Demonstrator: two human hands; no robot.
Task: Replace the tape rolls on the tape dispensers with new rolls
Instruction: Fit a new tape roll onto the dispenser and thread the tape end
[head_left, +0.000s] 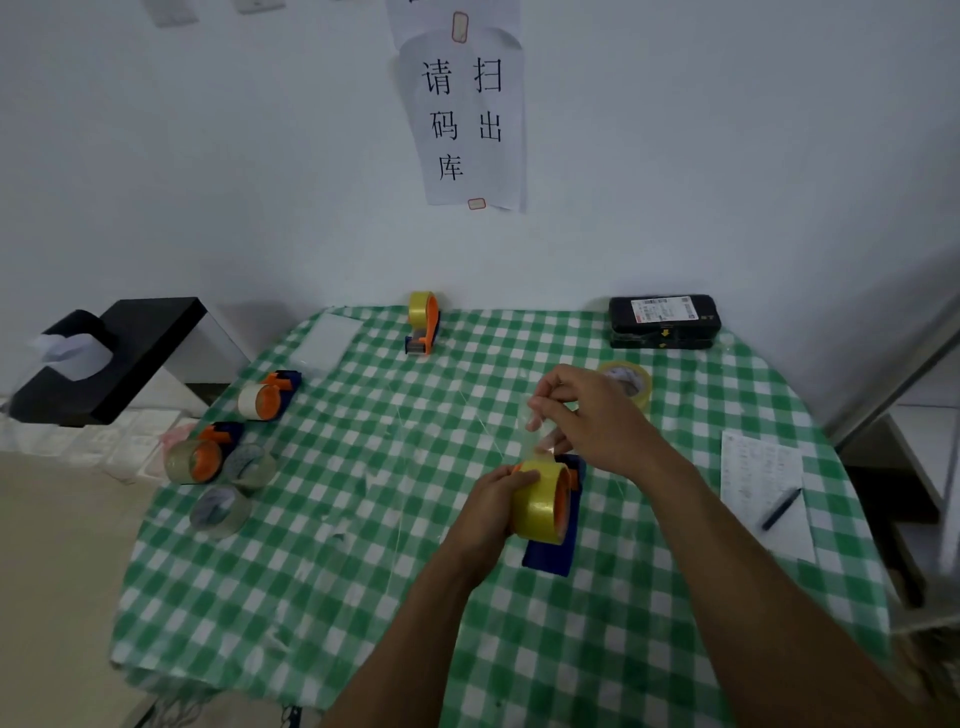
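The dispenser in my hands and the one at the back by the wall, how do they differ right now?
The held dispenser is gripped by the left hand, while the right hand pulls its tape end upward; the back dispenser stands untouched on the tablecloth. The held dispenser is close and looks large; the back dispenser sits far off near the wall. Both have yellow rolls, orange hubs and blue bodies.

A parcel pickup room: wall sign (470, 117) asks to scan out, parcel (664, 319) bears a label
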